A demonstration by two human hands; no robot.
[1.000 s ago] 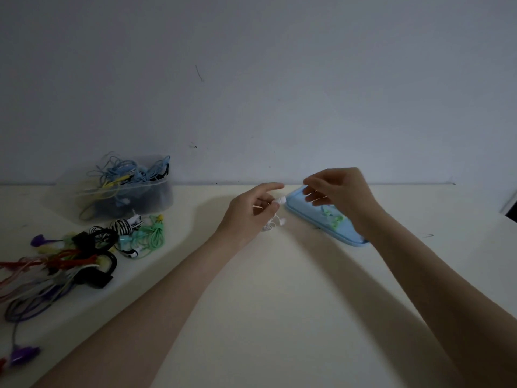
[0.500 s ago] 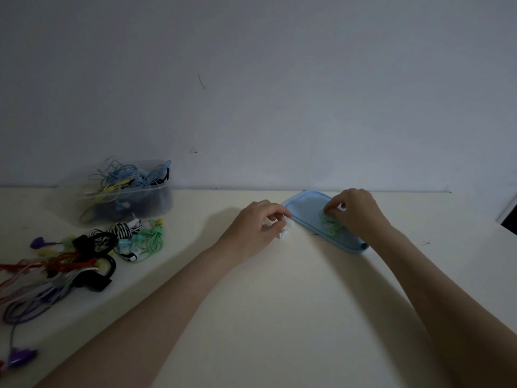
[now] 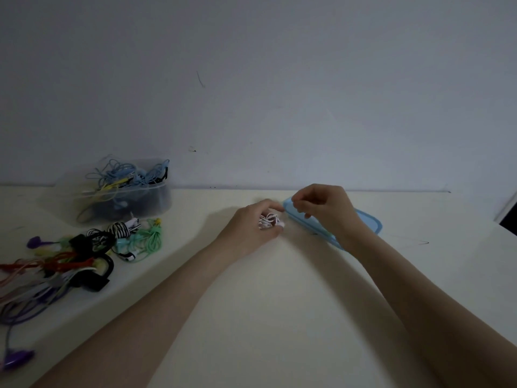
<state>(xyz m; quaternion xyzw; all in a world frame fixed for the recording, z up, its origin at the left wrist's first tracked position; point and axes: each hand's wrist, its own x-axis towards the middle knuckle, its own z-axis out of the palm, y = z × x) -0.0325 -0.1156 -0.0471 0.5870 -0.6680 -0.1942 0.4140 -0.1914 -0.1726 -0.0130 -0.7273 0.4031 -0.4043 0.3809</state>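
My left hand (image 3: 247, 232) grips a small coiled bundle of white earphone cable (image 3: 268, 221) just above the cream table (image 3: 279, 303). My right hand (image 3: 326, 208) hovers close to its right, over a flat blue lid (image 3: 370, 221) that lies on the table. Its thumb and forefinger are pinched together at the tips, near my left forefinger, on something too thin to make out. A bit of green (image 3: 331, 235) shows on the lid by my right wrist.
A clear plastic tub (image 3: 123, 200) full of tangled blue and yellow cables stands at the back left by the wall. In front of it lie coiled earphones: striped black-and-white (image 3: 120, 229), mint green (image 3: 152, 239), red, black and purple ones (image 3: 42, 275).
My right hand went down onto the green pieces on the lid, then rose and moved left toward my left hand with its fingertips pinched. My left hand kept hold of the white bundle.
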